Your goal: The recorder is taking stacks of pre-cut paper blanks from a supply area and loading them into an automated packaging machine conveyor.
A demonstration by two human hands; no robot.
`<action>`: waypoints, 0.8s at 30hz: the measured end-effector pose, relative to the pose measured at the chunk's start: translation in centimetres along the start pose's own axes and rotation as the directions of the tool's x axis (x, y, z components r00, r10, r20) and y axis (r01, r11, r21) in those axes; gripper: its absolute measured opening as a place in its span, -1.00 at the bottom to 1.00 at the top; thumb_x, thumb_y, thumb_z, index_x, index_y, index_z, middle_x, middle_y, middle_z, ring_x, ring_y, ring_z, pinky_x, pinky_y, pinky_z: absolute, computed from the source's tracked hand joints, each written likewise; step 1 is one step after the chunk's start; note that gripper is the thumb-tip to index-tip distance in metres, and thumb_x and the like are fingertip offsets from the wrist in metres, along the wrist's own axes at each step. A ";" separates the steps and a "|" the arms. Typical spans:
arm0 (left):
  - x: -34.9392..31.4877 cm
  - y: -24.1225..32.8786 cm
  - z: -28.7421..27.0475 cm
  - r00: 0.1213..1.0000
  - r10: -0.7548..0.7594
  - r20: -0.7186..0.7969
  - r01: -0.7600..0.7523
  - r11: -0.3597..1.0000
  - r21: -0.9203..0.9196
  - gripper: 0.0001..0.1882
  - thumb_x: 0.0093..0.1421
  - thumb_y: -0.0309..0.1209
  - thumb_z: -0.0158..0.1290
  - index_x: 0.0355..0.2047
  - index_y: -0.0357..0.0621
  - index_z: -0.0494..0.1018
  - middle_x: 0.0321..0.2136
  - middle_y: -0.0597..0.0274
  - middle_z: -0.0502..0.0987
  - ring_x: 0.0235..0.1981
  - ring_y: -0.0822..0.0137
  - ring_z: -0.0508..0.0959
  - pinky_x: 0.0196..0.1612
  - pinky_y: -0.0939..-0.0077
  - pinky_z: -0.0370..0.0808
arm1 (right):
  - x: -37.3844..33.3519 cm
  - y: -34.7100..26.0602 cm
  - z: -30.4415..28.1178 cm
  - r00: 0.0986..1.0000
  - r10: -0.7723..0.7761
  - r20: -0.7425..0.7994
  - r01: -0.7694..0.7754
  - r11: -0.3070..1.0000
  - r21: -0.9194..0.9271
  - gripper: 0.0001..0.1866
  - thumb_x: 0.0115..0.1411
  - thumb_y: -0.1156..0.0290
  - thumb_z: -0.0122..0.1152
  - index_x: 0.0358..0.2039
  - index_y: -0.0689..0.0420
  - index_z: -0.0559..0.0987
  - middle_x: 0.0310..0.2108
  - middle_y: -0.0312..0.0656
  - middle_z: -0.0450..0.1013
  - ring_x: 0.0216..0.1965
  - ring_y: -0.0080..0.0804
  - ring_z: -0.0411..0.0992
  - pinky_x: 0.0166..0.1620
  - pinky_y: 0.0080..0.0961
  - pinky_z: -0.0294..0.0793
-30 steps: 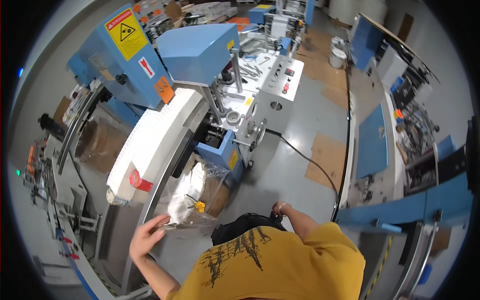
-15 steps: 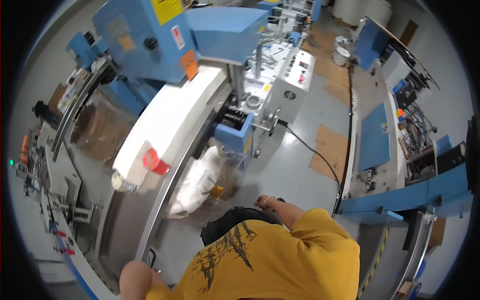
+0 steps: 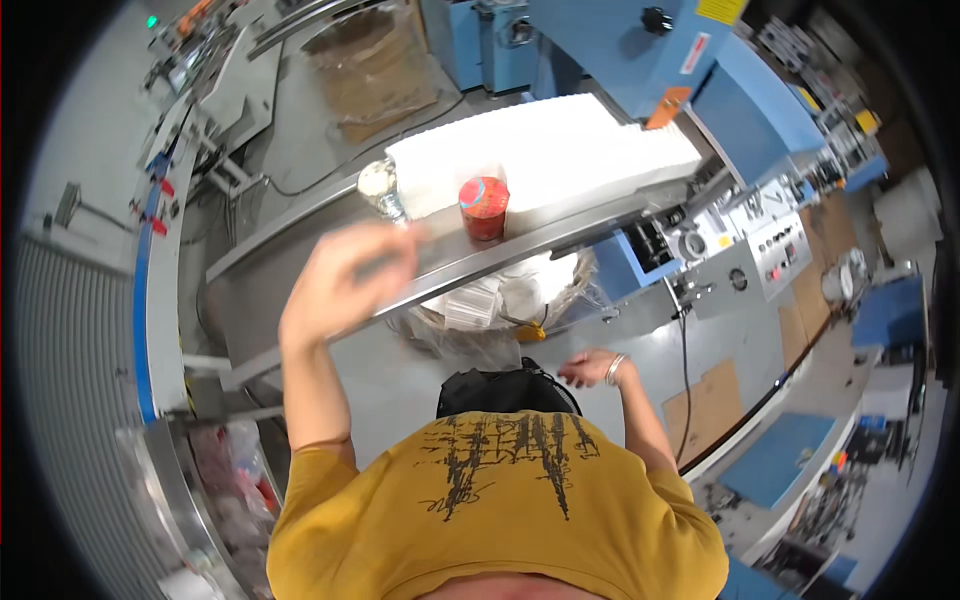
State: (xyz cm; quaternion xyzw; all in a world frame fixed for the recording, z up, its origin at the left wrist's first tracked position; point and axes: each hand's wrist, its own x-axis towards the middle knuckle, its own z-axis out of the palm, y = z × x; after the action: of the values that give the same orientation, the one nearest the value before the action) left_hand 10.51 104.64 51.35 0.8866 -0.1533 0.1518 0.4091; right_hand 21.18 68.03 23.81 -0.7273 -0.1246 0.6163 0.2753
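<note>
The left hand (image 3: 335, 285) is positioned left of centre in the frame, in front of the metal channel (image 3: 270, 265); the hand is blurred, and contact with the channel cannot be determined. Its fingers are curved, with a wide gap to the thumb. The right hand (image 3: 592, 368) is located right of centre, below the channel, with its fingers loosely extended and apart. The red can (image 3: 485, 212) stands upright in the channel at upper centre, just beside the near side of the long white stack (image 3: 540, 150). A pale, round-ended item (image 3: 378, 183) of unclear kind sits at the stack's left end. Beneath the channel, at centre, a clear bag (image 3: 480, 348) contains white sheets (image 3: 475, 303). The blue machine (image 3: 615, 50) occupies the upper right, with the control panel (image 3: 785, 255) below it.
</note>
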 end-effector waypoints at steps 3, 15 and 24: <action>0.3 -10.2 3.8 0.778 -0.532 -0.335 0.555 0.831 -0.029 -0.72 0.19 -0.31 0.05 -0.27 -0.31 0.53 -0.52 0.19 0.56 -0.42 0.46 0.51 -0.26 0.55 0.43 | -5.7 -12.0 -1.8 0.820 -0.486 -0.302 0.435 0.873 -0.222 -0.75 0.20 0.20 0.17 -0.34 0.14 0.62 -0.50 -0.17 0.54 -0.50 -0.54 0.48 -0.40 -0.56 0.45; 2.5 -21.2 17.7 0.537 -0.818 -0.208 0.617 0.548 -0.564 -0.58 0.15 -0.16 0.12 -0.18 -0.31 0.45 -0.50 0.34 0.43 -0.50 0.51 0.35 -0.45 0.59 0.33 | 5.5 -21.6 -7.1 0.079 -0.994 -0.074 0.196 0.088 -0.977 -0.78 0.04 0.25 0.21 -0.32 0.05 0.54 -0.18 -0.29 0.47 0.03 -0.26 0.34 0.05 -0.25 0.30; 2.5 -16.6 13.9 0.531 -0.774 -0.346 0.685 0.632 -0.363 -0.72 0.19 -0.30 0.00 -0.17 -0.19 0.49 -0.26 -0.02 0.56 -0.27 0.22 0.56 -0.20 0.39 0.45 | 2.5 -26.4 -7.0 0.137 -0.973 -0.187 0.556 0.232 -0.798 -0.69 0.04 0.25 0.26 -0.20 0.07 0.55 -0.14 -0.18 0.48 -0.02 -0.16 0.38 0.02 -0.22 0.29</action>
State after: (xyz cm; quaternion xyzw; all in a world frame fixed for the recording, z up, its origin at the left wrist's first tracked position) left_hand 21.37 103.80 32.41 0.7614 0.3234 0.1619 0.5381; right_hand 32.62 89.19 36.96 -0.7402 -0.5641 -0.0202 0.3652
